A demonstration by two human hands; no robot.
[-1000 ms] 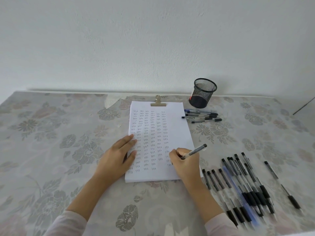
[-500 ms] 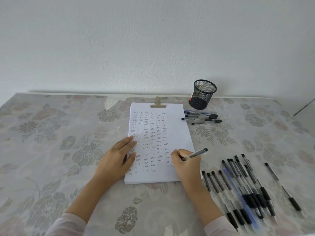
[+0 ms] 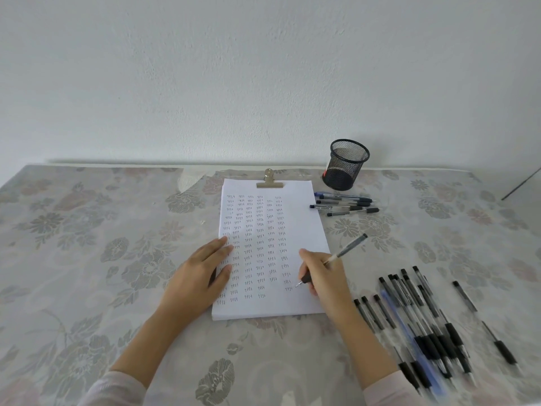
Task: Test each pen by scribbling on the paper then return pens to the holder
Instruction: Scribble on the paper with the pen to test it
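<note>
Right hand [image 3: 325, 273], grip pinching pen [image 3: 348, 247], tip down on lower right of paper [image 3: 292, 224], beside columns of small marks. Left hand [image 3: 196, 273], fingers straight, lies flat across paper's left edge. Sheet held by metal clip [image 3: 270, 183] at far end, on flowered desk [image 3: 87, 259]. Mesh holder [image 3: 345, 165] stands far right of paper; few pens [image 3: 345, 203] lie just in front of it. Larger spread of pens [image 3: 424, 317] near right, beside right forearm.

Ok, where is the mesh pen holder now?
Head view: the mesh pen holder stands at the far edge of the table, right of the clip on the paper, a few pens lying in front of it.
</note>
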